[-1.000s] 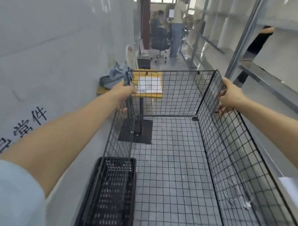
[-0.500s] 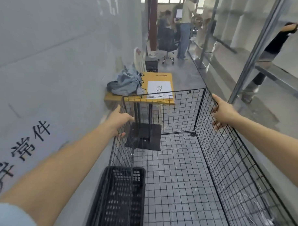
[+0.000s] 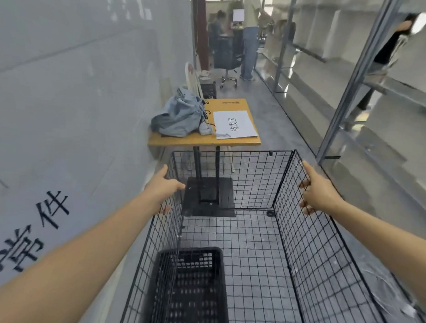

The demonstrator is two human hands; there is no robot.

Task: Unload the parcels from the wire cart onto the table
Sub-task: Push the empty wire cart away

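In a narrow grey corridor, a black crate (image 3: 192, 249) sits near-left inside the wire cart (image 3: 231, 152); no parcels show. The left hand (image 3: 164, 187) and right hand (image 3: 320, 193) clasp its side rims, likely steering it to the table (image 3: 203, 142) just beyond.

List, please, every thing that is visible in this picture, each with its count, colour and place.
wire cart: 1, black, centre foreground; no parcels seen inside
crate: 1, black, at the cart's near left corner; inside or beside it, cannot tell
table: 1, yellow-brown top, black base, just beyond the cart, by the left wall
cloth bundle: 1, pale blue, on the table's left part
paper sheet: 1, white with black characters, on the table's right part
office chair: 1, black, far down the corridor
people: at least 2, far end, by the chair
metal frame: 1, grey, right side
left hand: 1, holds the cart's left rim
right hand: 1, grips the cart's right rim
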